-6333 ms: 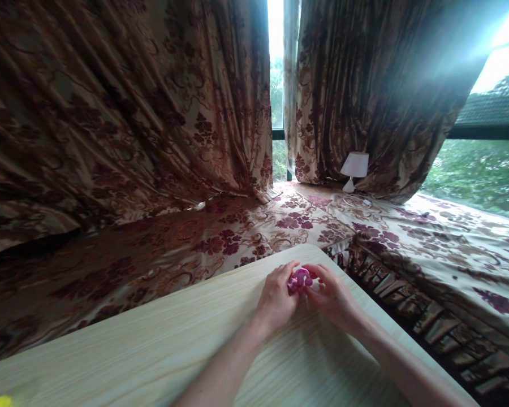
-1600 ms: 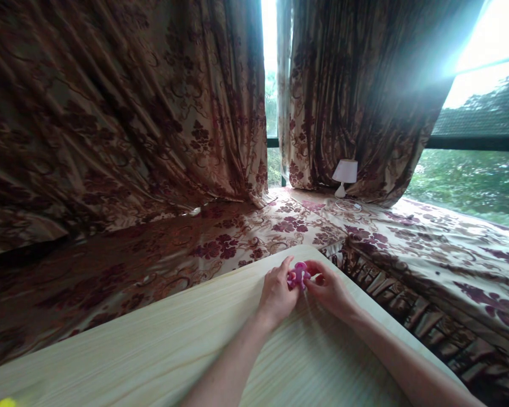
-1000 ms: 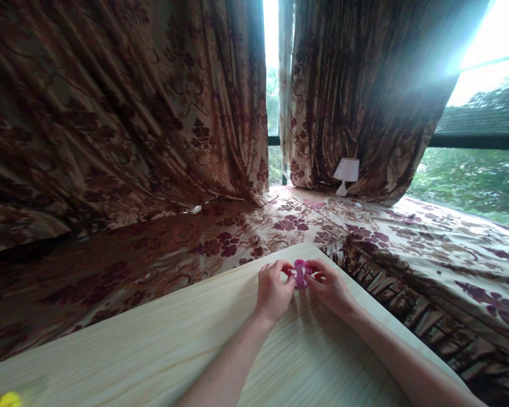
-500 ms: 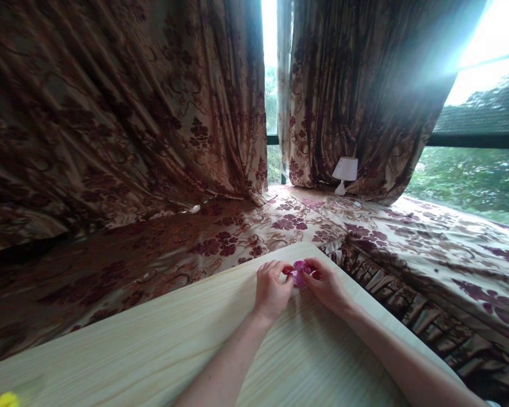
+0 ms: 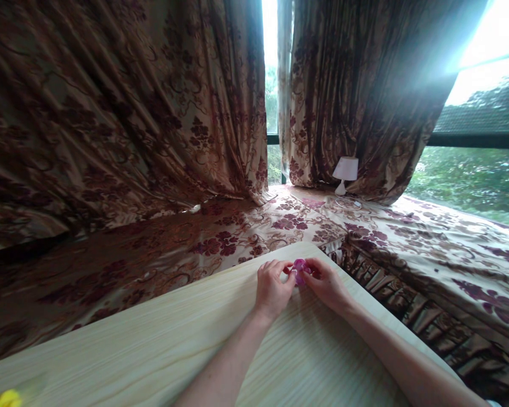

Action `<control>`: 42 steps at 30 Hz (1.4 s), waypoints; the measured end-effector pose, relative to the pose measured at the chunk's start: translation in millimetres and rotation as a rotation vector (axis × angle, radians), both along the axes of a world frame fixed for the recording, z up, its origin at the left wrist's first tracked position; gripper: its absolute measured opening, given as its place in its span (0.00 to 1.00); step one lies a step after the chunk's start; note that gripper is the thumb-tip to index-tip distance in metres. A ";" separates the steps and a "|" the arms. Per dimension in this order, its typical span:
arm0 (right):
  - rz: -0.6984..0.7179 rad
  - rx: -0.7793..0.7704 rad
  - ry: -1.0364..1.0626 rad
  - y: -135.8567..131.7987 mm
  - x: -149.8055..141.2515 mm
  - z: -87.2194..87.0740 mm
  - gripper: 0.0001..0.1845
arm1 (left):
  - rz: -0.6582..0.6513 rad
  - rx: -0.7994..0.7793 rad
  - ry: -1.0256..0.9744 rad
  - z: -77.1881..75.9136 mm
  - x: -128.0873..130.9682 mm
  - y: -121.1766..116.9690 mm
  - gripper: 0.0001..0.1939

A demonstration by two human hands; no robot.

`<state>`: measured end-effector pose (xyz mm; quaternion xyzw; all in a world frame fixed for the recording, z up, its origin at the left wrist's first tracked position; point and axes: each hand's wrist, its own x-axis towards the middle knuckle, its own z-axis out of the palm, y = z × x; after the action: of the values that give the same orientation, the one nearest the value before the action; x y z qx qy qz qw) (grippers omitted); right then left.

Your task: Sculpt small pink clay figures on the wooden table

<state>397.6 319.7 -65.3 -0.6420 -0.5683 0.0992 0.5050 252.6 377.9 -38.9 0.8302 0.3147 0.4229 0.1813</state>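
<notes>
We have a small, glossy pink-purple piece with rounded lobes (image 5: 300,270) between our fingers, right of the frame's centre, over the far corner of the pale wood-grained table (image 5: 152,339). Our left hand (image 5: 272,287) pinches its left edge between thumb and forefinger; our right hand (image 5: 327,282) grips its right side likewise. The step in hand looks like two-handed fingertip handling of this piece; whether we are bending, pressing or turning it, we cannot tell. Working it further, we judge, calls for light, even pressure from both thumbs. Our own fingers hide part of it. A bright yellow object (image 5: 4,398), cut off by the frame, sits at lower left, and a white table lamp with a tapered shade (image 5: 346,169) stands at upper right, well apart from our hands.
</notes>
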 end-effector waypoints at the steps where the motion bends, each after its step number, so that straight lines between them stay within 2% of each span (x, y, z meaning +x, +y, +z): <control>1: 0.003 -0.001 0.000 -0.2 -0.2 0.8 0.08 | -0.011 0.004 0.007 0.2 0.0 0.1 0.07; 11: 0.015 -0.003 -0.012 -1.3 1.9 2.9 0.07 | -0.011 0.001 0.017 -5.1 1.3 3.2 0.03; 17: 0.014 0.019 -0.018 -0.3 1.2 1.7 0.07 | -0.012 0.015 0.028 -3.2 0.6 1.9 0.04; 20: 0.022 0.028 0.012 -0.7 1.6 0.4 0.10 | -0.014 0.015 0.020 -1.9 0.2 0.7 0.05; 24: 0.033 0.027 0.039 -2.3 3.1 1.0 0.18 | -0.011 0.009 0.018 -1.6 -0.4 0.1 0.08; 27: 0.057 0.038 0.053 -4.3 2.4 3.9 0.19 | 0.002 -0.002 0.024 -2.3 -0.4 0.4 0.10; 31: 0.068 0.040 0.041 -7.4 0.2 8.3 0.16 | 0.001 -0.024 0.023 -3.9 0.1 -0.4 0.18; 35: 0.022 0.018 -0.005 -9.2 1.5 10.5 0.09 | -0.060 -0.058 0.055 -5.4 -0.1 -2.9 0.27; 42: 0.016 0.033 -0.051 -11.3 7.3 10.5 0.11 | -0.078 -0.027 0.101 -7.1 -1.0 -3.9 0.29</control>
<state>404.9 308.4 -54.8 -0.6313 -0.5877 0.0774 0.5000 251.6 374.0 -45.9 0.8596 0.2966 0.3689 0.1925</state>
